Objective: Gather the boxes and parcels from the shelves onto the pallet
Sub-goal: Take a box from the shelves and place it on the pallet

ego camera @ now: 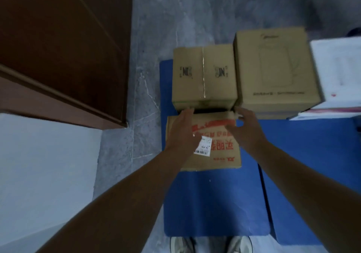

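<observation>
Cardboard box point(203, 141) sits mid-frame on the blue pallet point(214, 204), a slim gap short of the taped box point(203, 75) above, left hand point(181, 129) flat on top, fingertips at its far edge, right hand point(244, 127) spread-fingered over the far right corner.

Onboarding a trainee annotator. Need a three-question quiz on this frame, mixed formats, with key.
1. True or false: the person's left hand rests on the cardboard box with red print.
2. The red-print box lies on: A) the blue pallet B) a wooden shelf C) bare grey floor.
3. Fill in: the large plain cardboard box stands to the ___ of the taped cardboard box marked N.
Key: 1 true; 2 A; 3 right.
</observation>
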A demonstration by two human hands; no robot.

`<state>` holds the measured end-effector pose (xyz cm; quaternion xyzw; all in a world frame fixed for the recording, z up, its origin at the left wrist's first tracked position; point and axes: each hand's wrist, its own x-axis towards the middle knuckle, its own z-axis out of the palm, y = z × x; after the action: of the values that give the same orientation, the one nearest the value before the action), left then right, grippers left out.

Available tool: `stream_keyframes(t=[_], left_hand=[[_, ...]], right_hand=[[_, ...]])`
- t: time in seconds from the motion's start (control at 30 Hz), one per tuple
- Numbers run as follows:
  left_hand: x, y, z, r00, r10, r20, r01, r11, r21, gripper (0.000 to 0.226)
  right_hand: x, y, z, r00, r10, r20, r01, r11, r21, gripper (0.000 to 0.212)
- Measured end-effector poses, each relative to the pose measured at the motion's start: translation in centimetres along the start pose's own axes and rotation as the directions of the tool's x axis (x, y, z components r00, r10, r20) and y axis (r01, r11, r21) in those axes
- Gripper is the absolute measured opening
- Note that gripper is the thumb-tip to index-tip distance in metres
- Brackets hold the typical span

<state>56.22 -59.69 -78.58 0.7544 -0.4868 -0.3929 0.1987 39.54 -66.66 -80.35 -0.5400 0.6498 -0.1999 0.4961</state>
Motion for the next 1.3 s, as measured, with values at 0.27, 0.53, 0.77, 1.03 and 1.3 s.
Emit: stream_keyframes(t=[0.27,0.53,0.77,1.03,1.3], left_hand=[[-4.9,24.1,-15.8,0.967,0.254,-0.024,-0.237,0.928,0.288,0.069],[-18.6,50.6,-29.3,0.756,0.631,-0.174,-0.533,0.748,0.395,0.072],[-30.0,64.2,-33.9,0.601,0.795,-0.082,-0.715,0.581,0.389,0.073],[-39.2,70.2,-36.7,0.375,0.926,0.043,-0.841,0.32,0.436,0.072],[-48.5,71.8,-32.2,0.188,0.952,0.243,-0.938,0.1,0.332,0.073]], right_hand=[[-6.9,-25.0,-14.4,0.943,-0.331,-0.039,0.319,0.929,-0.185,0.054],[-22.3,-44.1,-36.3,0.879,-0.382,-0.287,0.361,0.924,-0.123,0.059],[-36.0,-51.7,-48.1,0.804,-0.468,-0.368,0.385,0.88,-0.279,0.063],[-49.4,-54.3,-53.4,0.689,-0.413,-0.595,0.267,0.909,-0.321,0.067],[-63.0,-49.7,-53.1,0.57,-0.267,-0.777,0.055,0.956,-0.288,0.071]])
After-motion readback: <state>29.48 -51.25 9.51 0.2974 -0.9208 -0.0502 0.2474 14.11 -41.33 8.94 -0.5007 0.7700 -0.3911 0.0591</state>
